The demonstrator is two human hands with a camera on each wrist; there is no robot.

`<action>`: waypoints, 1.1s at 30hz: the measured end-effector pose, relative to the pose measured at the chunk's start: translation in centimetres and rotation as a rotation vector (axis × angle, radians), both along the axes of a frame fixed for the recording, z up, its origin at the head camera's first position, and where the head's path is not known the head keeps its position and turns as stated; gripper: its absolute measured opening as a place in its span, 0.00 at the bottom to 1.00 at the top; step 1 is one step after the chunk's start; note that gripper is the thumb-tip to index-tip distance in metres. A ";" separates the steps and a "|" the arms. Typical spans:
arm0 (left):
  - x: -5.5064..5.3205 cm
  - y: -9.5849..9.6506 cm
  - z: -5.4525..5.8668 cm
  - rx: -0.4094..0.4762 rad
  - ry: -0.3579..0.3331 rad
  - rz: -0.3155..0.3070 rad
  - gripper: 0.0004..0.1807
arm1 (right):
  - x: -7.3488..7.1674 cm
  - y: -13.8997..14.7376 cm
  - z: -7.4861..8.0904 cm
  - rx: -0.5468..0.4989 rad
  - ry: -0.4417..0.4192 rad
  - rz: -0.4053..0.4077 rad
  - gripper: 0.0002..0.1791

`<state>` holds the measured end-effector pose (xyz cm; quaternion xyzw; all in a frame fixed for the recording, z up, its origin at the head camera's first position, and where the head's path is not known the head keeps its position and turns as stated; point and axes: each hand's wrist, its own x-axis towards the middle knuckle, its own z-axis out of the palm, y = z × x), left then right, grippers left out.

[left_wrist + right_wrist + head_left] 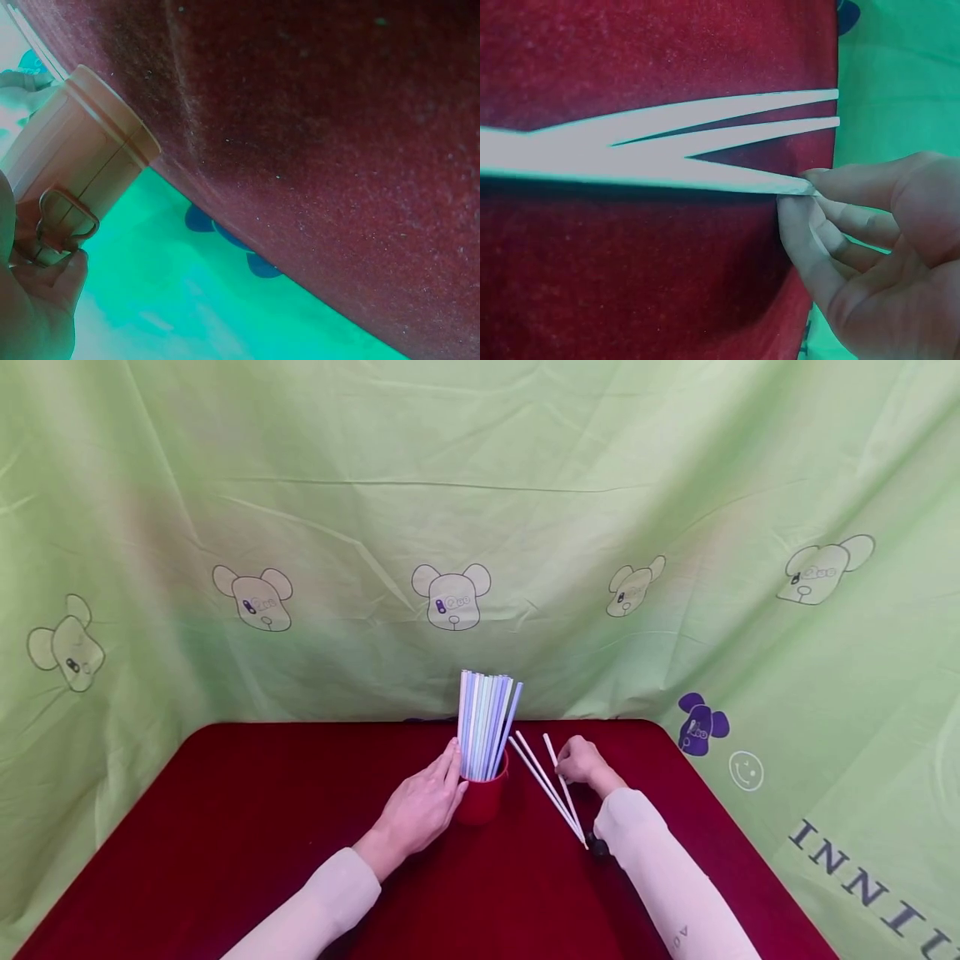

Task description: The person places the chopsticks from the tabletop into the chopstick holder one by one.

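Observation:
A red cup [478, 803] stands upright on the table, packed with pastel straws [483, 727] that rise above its rim. My left hand [422, 802] holds the cup from its left side, fingers along the wall and thumb toward the front. In the left wrist view the cup's small looped handle [69, 221] shows near the thumb; most fingers are hidden. Right of the cup, my right hand [581, 762] pinches one pale straw [568, 797] between thumb and index finger. Two more pale straws [542, 777] lie beside it, their near ends converging with it.
Dark red cloth covers the table [262, 827]. Behind and at both sides hangs a green curtain [345, 527] printed with bear heads, close to the table's back edge. A small black object [597, 845] shows beside the right sleeve.

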<state>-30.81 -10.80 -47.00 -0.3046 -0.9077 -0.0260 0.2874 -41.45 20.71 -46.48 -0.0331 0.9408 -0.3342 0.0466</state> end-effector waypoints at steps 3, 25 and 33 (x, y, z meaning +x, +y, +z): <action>0.0 0.0 0.0 -0.005 0.000 0.000 0.31 | 0.2 0.1 0.0 -0.063 -0.025 -0.012 0.03; 0.0 0.0 0.1 -0.010 -0.020 0.007 0.31 | 1.1 1.8 2.2 -0.264 0.011 0.026 0.06; -0.1 -0.1 0.1 -0.005 -0.031 0.000 0.31 | 1.8 1.6 3.8 -0.336 0.057 0.033 0.08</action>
